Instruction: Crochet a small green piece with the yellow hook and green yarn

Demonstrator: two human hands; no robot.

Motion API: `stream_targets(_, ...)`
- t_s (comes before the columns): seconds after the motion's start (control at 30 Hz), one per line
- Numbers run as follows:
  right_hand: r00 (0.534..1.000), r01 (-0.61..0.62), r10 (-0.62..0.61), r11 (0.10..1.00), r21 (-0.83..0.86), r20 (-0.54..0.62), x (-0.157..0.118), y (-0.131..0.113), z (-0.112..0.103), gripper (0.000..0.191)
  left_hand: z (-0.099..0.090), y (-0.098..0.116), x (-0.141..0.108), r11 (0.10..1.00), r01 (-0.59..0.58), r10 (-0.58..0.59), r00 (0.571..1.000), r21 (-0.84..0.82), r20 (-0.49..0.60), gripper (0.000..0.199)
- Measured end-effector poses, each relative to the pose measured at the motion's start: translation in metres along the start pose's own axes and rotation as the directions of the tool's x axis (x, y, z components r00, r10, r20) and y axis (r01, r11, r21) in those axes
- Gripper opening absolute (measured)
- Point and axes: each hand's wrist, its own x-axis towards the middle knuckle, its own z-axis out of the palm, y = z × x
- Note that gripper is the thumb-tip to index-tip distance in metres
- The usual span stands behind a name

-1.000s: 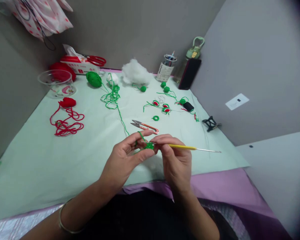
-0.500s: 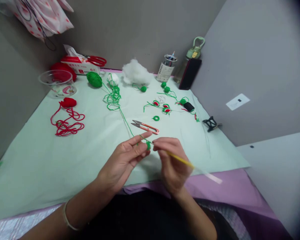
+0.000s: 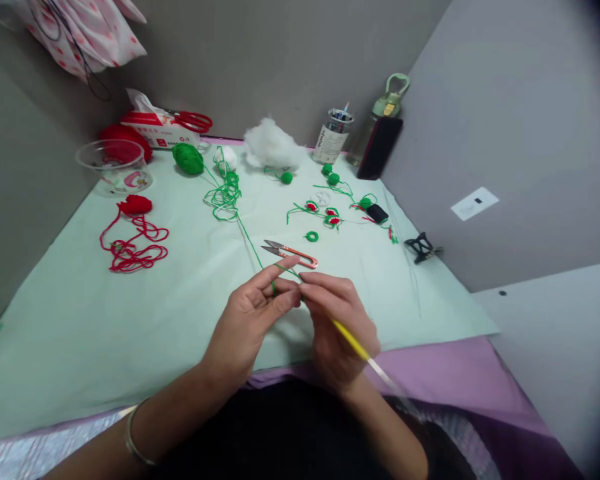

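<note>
My left hand pinches a small green yarn piece, mostly hidden between the fingertips, with green yarn running over its raised index finger. My right hand grips a crochet hook with a yellow handle, its tip at the left fingertips. The two hands' fingertips meet. Just beyond them lie orange thread snips, blades pointing left. The yarn leads back to a loose green tangle and a green ball. A small green ring rests behind the snips.
At the left are red yarn and a clear tub. Behind stand a tissue box, white stuffing, a pen jar, a bottle and a phone. Small red-green pieces lie right of centre.
My right hand has moved slightly left, closing against the left fingertips. The hook's handle now slants more steeply downward, and the green piece is more covered.
</note>
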Motion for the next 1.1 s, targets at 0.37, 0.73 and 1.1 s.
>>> stream_targets(0.37,0.884,-0.453,0.439,0.720,0.527,0.160,0.016,0.008,-0.009,0.014,-0.006,0.008,0.001,0.998,0.018,-0.018,1.000,0.057,-0.002,0.030)
stream_targets(0.73,0.901,-0.426,0.395,0.738,0.523,0.178,0.019,0.007,-0.016,0.019,-0.004,0.012,-0.001,0.996,-0.024,0.024,1.000,0.084,-0.008,0.021)
stream_targets(1.1,0.970,-0.228,0.199,0.946,0.231,0.144,0.016,-0.002,-0.022,0.021,-0.010,0.009,-0.002,0.976,-0.069,0.076,0.997,0.204,-0.026,0.019)
